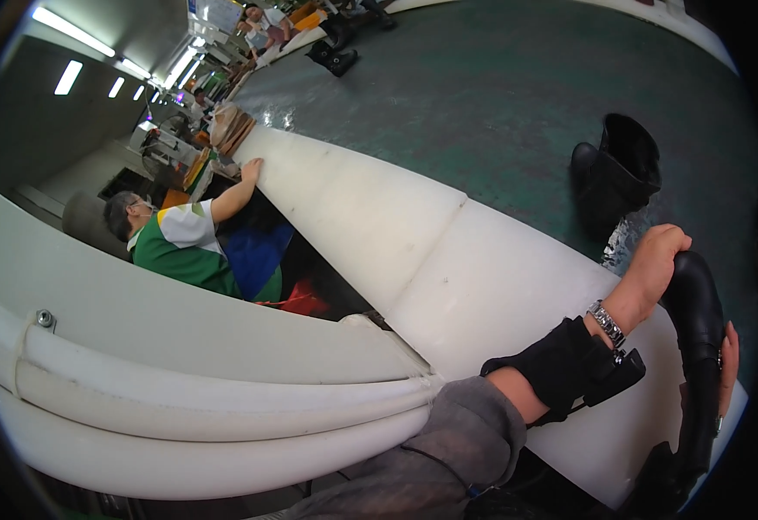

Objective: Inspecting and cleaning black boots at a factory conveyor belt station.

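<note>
At the right side, a black boot (pixel 693 299) is held up over the end of a white tabletop (pixel 500 295). My left hand (pixel 656 256) has its fingers curled over the boot's upper end. The left wrist wears a silver watch and a black band with a small device. Along the boot's far right side shows part of my right hand (pixel 728 368), its fingers against the boot and the rest hidden behind it. Another black boot (pixel 626 178) rests just beyond my left hand on a dark green surface (pixel 466 104).
More black boots (pixel 333 59) lie farther off on the green surface. A co-worker (pixel 201 243) in a green and white shirt sits at the left, one hand on the table's far edge. White pipes (pixel 214 399) run along a pale panel (pixel 136 290) at lower left.
</note>
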`<state>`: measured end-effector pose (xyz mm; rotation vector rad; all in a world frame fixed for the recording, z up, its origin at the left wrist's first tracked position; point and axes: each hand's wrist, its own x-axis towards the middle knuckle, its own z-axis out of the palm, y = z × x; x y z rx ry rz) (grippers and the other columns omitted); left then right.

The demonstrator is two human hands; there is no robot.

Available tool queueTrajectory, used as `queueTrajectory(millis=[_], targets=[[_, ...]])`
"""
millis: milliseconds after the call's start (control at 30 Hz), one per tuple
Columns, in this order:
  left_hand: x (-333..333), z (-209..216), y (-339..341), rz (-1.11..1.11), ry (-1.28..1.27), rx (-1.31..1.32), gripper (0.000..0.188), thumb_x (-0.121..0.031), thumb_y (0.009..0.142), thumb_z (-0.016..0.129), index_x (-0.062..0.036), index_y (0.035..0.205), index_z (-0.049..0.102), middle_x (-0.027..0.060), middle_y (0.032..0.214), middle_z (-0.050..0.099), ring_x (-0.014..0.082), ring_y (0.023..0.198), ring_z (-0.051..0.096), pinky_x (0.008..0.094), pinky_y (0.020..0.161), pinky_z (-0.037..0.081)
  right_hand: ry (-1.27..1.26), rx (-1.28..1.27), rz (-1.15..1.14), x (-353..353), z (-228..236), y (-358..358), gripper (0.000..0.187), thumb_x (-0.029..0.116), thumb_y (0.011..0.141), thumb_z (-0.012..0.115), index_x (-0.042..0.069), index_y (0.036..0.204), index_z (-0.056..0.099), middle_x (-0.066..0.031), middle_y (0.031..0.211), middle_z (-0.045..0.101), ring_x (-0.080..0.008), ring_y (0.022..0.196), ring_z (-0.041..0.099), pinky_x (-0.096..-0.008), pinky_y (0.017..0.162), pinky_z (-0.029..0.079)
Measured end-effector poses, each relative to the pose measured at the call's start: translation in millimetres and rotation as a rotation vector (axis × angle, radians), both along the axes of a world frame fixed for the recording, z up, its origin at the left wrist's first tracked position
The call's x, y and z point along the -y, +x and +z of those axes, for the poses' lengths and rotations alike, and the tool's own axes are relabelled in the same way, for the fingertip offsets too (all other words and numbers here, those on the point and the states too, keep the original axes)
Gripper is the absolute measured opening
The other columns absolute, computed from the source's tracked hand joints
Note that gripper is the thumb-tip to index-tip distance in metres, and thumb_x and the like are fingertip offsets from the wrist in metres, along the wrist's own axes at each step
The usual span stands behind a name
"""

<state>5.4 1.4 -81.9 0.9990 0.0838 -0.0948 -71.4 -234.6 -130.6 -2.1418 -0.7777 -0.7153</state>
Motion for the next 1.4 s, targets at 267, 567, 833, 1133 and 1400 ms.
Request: queueTrajectory(millis=[267, 567, 833, 1133, 1400], targets=[[-15, 44, -18, -0.332, -0.035, 0.290, 0.024, -0.028, 0.096, 0.050, -0.0074, 0.086, 0.057, -0.0016, 0.084, 0.052, 0.0071, 0.080, 0.048, 0.0227, 0.077, 0.040, 0.416, -0.361, 0.033, -5, -10, -15, 0.089, 0.035, 0.078, 0.074, 0.004, 0.145, 0.026, -0.0154, 0.149, 0.029, -0.0273, 0.132, 0.038, -0.0374, 0.106, 0.038], [-27, 57, -25, -0.284, -0.284, 0.591, 0.046, -0.008, 0.087, 0.060, -0.0081, 0.129, 0.042, 0.0087, 0.119, 0.053, 0.0165, 0.111, 0.050, 0.0329, 0.101, 0.037, 1.517, -0.785, 0.234, -68, 65, -33, 0.058, 0.033, 0.088, 0.052, 0.014, 0.140, 0.035, -0.0204, 0.134, 0.045, -0.0321, 0.106, 0.059, -0.0432, 0.092, 0.052], [-16, 62, -21, -0.247, -0.244, 0.709, 0.044, -0.008, 0.073, 0.074, -0.0089, 0.114, 0.059, 0.0051, 0.111, 0.050, 0.0169, 0.105, 0.046, 0.0304, 0.097, 0.035, 1.427, -0.772, 0.358, -50, 88, -27, 0.056, 0.029, 0.084, 0.056, -0.002, 0.129, 0.045, -0.0229, 0.117, 0.057, -0.0327, 0.098, 0.063, -0.0410, 0.084, 0.056], [-39, 65, -28, -0.316, -0.184, 0.722, 0.041, -0.005, 0.071, 0.073, -0.0077, 0.109, 0.061, 0.0044, 0.109, 0.049, 0.0146, 0.103, 0.047, 0.0299, 0.095, 0.036, 1.536, -0.739, 0.309, -71, 71, -25, 0.054, 0.029, 0.085, 0.053, 0.002, 0.131, 0.044, -0.0227, 0.123, 0.054, -0.0335, 0.106, 0.060, -0.0428, 0.093, 0.051], [-27, 70, -22, -0.415, -0.204, 0.685, 0.042, -0.014, 0.071, 0.077, -0.0099, 0.110, 0.060, 0.0006, 0.103, 0.051, 0.0138, 0.100, 0.050, 0.0304, 0.096, 0.036, 0.749, 0.156, 0.039, -67, 38, -22, 0.040, 0.018, 0.096, 0.047, 0.015, 0.135, 0.039, -0.0219, 0.149, 0.023, -0.0388, 0.124, 0.045, -0.0440, 0.094, 0.052]])
